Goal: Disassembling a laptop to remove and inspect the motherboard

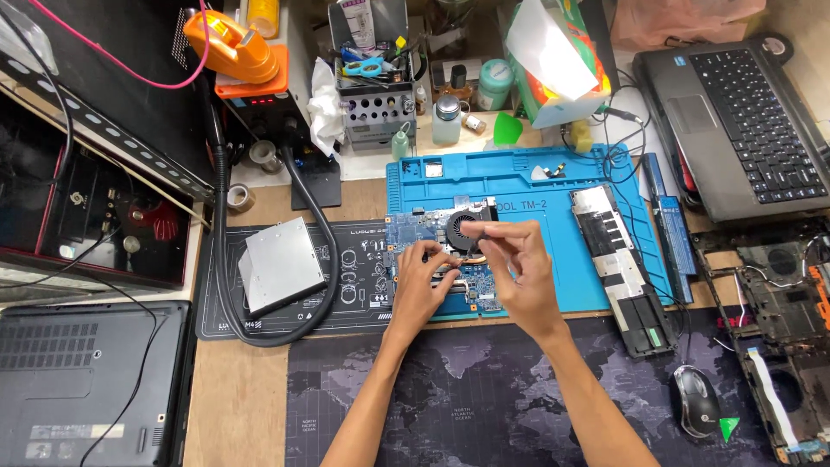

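A blue laptop motherboard (pixel 406 232) with a round black cooling fan (pixel 456 227) lies across the edge of a blue silicone work mat (pixel 519 177). My left hand (pixel 418 290) rests on the board's lower part, fingers curled against it. My right hand (pixel 517 264) hovers above the board near the fan, thumb and fingers pinched together around something small and dark; what it is cannot be made out.
A silver optical drive (pixel 278 264) lies on a black mat at left, ringed by a black hose (pixel 320 259). A long battery pack (pixel 624 272) sits right of the board. Also around: open laptop (pixel 743 121), stripped chassis (pixel 782 311), mouse (pixel 696 399), closed laptop (pixel 82 380), orange tool (pixel 229 43).
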